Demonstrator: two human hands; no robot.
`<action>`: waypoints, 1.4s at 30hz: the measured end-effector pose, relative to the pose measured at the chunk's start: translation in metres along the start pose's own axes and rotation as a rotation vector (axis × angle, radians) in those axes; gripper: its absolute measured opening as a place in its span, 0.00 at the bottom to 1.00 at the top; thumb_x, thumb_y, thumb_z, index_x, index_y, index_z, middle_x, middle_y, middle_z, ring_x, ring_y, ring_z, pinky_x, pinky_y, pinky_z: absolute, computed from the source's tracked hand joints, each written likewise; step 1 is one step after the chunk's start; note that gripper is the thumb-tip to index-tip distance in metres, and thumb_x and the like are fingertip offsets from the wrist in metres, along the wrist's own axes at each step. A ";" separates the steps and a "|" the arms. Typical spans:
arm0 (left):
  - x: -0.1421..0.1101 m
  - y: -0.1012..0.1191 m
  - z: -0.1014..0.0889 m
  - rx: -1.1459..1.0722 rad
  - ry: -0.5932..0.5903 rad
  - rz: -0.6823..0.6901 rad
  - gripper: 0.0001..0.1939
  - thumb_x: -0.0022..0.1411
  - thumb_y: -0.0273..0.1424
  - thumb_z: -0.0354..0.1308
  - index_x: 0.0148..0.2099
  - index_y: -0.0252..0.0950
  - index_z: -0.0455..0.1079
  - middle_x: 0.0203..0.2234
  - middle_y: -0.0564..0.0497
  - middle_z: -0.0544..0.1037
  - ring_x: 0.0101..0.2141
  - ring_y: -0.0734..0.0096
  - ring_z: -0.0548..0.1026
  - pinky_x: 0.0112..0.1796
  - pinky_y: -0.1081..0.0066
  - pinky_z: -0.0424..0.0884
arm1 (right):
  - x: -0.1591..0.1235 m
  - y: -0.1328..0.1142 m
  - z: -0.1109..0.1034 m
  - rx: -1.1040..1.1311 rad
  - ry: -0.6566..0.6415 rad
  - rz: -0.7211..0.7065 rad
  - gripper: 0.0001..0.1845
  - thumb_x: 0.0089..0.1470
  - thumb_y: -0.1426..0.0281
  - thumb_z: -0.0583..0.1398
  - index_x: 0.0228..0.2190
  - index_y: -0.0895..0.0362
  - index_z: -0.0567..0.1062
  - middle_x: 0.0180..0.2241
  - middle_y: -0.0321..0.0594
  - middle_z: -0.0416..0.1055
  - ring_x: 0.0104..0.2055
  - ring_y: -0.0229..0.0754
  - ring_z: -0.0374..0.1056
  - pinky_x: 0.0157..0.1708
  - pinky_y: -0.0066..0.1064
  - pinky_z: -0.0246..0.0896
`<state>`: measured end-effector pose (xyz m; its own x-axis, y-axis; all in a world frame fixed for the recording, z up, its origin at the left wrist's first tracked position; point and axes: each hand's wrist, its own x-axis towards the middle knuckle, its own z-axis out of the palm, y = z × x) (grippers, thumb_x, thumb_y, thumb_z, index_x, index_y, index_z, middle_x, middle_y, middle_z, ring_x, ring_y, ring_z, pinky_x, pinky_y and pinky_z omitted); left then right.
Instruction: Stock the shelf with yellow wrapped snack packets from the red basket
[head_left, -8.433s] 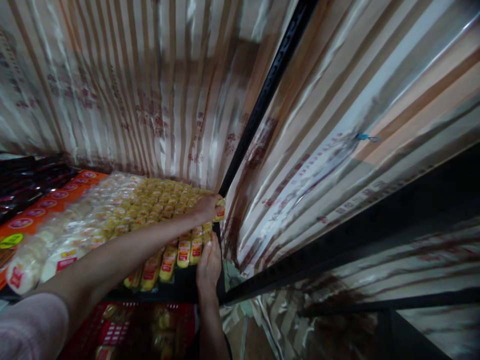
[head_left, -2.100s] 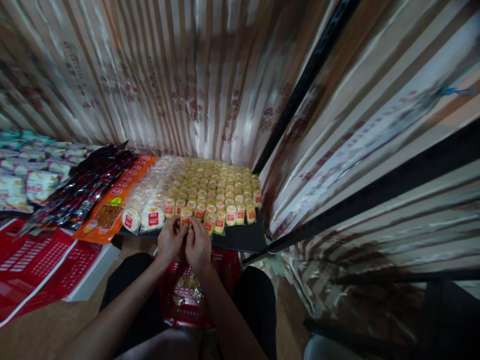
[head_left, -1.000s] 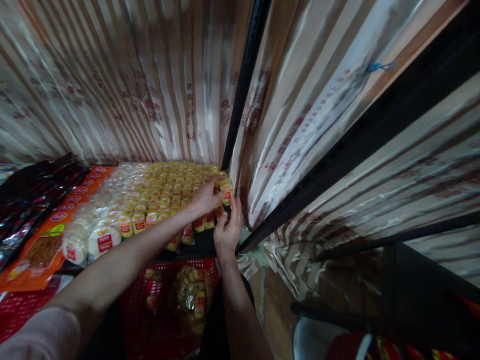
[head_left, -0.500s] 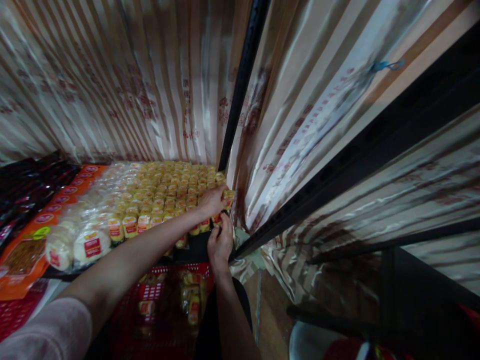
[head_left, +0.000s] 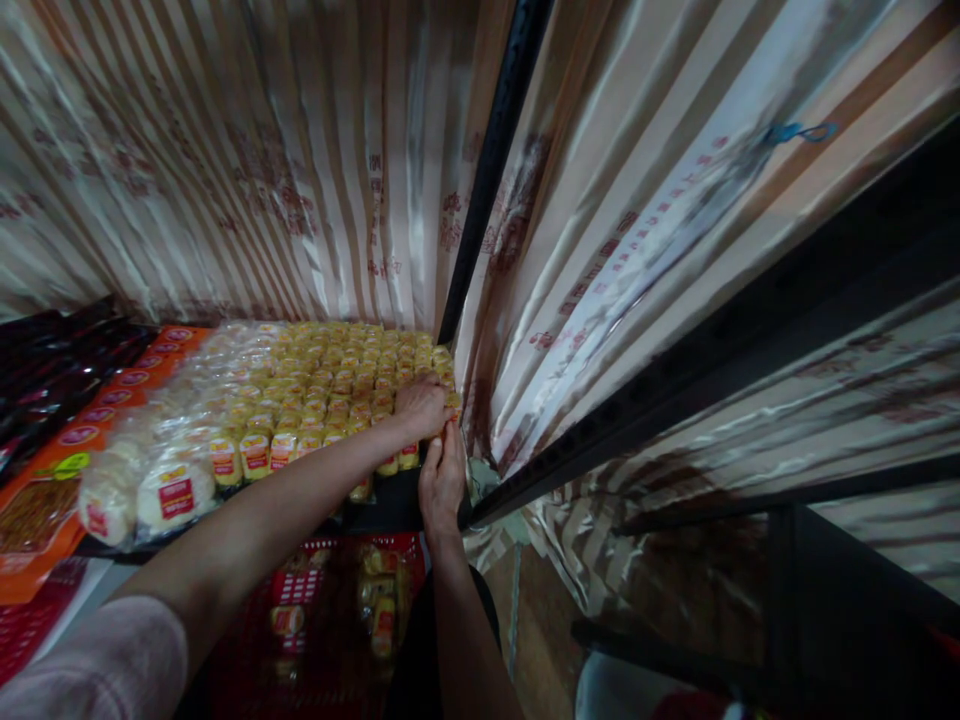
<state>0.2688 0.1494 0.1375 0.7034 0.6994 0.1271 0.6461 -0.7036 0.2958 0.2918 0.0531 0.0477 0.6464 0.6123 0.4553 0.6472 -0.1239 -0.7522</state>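
Note:
Small yellow wrapped pastries (head_left: 322, 375) with red and white labels stand in tight rows on a dark shelf (head_left: 394, 500). My left hand (head_left: 421, 408) reaches across to the right end of the rows, its fingers curled around one wrapped pastry (head_left: 453, 400), which is mostly covered. Just below it, my right hand (head_left: 441, 480) points upward with fingers stretched out. Its fingertips meet the left hand near the front of that pastry; whether they press on it is hard to see.
Larger white round packs (head_left: 176, 495) and orange bags (head_left: 49, 500) fill the shelf to the left. Below stands a red basket (head_left: 300, 570) with several loose packs. A black upright post (head_left: 487, 170) and a slanting black beam (head_left: 637, 390) border the right side, before striped curtains (head_left: 322, 160).
My left hand has moved slightly down and left, bringing the wrapped pastry down into the row's end. My right fingers have straightened upward, closer to the left hand.

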 end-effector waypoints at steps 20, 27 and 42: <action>-0.026 -0.005 0.001 -0.091 0.100 -0.006 0.11 0.61 0.29 0.48 0.43 0.37 0.69 0.43 0.46 0.68 0.41 0.67 0.69 0.40 0.71 0.67 | 0.003 0.009 0.002 -0.028 -0.097 -0.053 0.26 0.59 0.67 0.43 0.54 0.67 0.63 0.55 0.56 0.61 0.59 0.46 0.55 0.56 0.44 0.52; -0.051 -0.009 -0.008 -0.005 0.047 -0.007 0.11 0.61 0.30 0.49 0.44 0.37 0.68 0.44 0.46 0.68 0.42 0.65 0.69 0.38 0.70 0.69 | -0.004 0.008 0.000 0.026 0.012 -0.057 0.25 0.59 0.66 0.45 0.53 0.65 0.63 0.54 0.56 0.62 0.57 0.47 0.57 0.54 0.46 0.54; -0.124 -0.022 -0.009 -0.222 0.266 -0.003 0.14 0.63 0.29 0.45 0.47 0.39 0.68 0.42 0.47 0.68 0.42 0.69 0.70 0.42 0.70 0.69 | -0.042 -0.028 -0.015 0.032 -0.030 -0.220 0.20 0.60 0.68 0.46 0.48 0.61 0.68 0.47 0.51 0.68 0.52 0.43 0.62 0.51 0.42 0.58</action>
<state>0.1648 0.0793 0.1240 0.5809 0.7304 0.3594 0.5475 -0.6773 0.4914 0.2528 0.0188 0.0571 0.4783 0.6446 0.5964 0.7578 0.0403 -0.6513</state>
